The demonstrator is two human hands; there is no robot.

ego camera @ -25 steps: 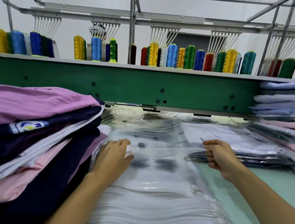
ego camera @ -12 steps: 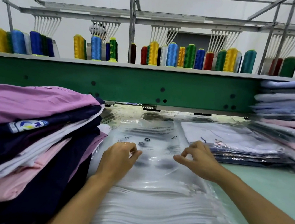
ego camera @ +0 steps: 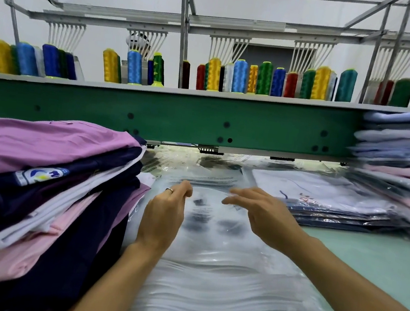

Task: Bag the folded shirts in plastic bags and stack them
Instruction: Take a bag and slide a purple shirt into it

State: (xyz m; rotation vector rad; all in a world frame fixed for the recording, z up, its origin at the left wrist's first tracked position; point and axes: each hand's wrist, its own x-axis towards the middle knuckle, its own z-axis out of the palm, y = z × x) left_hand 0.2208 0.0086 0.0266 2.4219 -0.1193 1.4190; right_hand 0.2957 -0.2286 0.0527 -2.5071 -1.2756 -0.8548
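At the centre of the frame a stack of plastic bags (ego camera: 208,290) is laid flat on the table (ego camera: 370,268). The far edge of the top bag (ego camera: 204,235) is pinched by the curled fingers of the left hand (ego camera: 163,214). The right hand (ego camera: 266,214) is set just beside it on the same edge, fingers bent. Whether plastic is gripped there cannot be told through the blur. At lower left, folded shirts (ego camera: 40,186) are piled; at right, bagged shirts (ego camera: 322,198) are stacked.
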